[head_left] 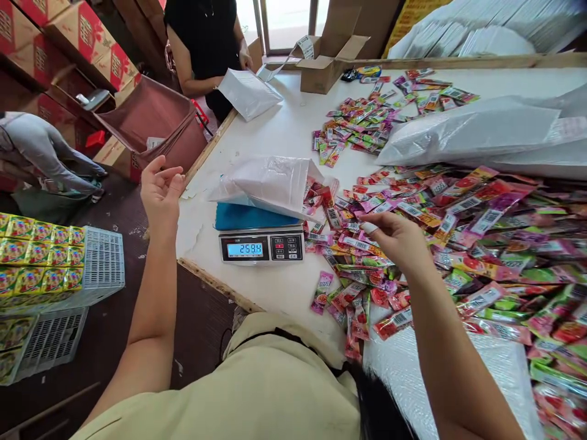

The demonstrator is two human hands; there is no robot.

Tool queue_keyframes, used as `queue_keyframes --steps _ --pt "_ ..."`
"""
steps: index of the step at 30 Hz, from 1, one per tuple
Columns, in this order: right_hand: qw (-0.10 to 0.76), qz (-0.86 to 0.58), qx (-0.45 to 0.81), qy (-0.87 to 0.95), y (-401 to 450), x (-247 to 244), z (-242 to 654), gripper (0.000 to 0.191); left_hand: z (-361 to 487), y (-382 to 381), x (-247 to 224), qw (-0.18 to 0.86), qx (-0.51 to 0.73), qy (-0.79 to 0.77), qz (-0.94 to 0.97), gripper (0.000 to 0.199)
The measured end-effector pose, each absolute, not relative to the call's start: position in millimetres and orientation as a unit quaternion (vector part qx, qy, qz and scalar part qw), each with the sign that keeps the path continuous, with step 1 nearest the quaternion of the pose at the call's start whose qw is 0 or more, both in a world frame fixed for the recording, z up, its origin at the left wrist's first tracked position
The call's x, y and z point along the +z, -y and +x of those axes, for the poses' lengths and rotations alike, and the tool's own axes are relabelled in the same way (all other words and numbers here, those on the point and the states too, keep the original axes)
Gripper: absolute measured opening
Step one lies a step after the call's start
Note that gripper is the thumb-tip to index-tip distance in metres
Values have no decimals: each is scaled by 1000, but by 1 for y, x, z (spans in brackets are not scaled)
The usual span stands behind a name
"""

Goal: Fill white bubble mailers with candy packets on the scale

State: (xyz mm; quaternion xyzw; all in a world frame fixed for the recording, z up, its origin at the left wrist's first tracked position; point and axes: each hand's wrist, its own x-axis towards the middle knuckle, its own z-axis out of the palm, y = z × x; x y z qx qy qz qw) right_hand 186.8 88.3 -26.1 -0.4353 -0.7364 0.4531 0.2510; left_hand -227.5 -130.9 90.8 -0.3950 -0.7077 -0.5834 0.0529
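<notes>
My left hand (160,189) is raised past the table's left edge, fingers loosely bent and apart, with nothing in it. Over the pile of small colourful snack sachets (440,214), my right hand (398,237) has its thumb and fingertips together. Whether a sachet is between them I cannot make out. A white mailer bag (268,180) lies on the digital scale (261,245), its mouth facing right with sachets at the opening. The lit display (244,249) seems to read 259.4. Beneath the bag a blue pad (252,216) shows.
A co-worker in black (206,49) holds another white bag (251,91) across the table. Nearby stands an open cardboard box (316,73). A large white bag (472,134) lies among sachets at right. Plastic crates (104,260) and a brown-red cloth bin (156,122) stand left.
</notes>
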Motion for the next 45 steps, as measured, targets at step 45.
queue_keyframes --steps 45 --pt "171 -239 195 936 -62 11 28 33 -136 74 70 129 -136 732 -655 16"
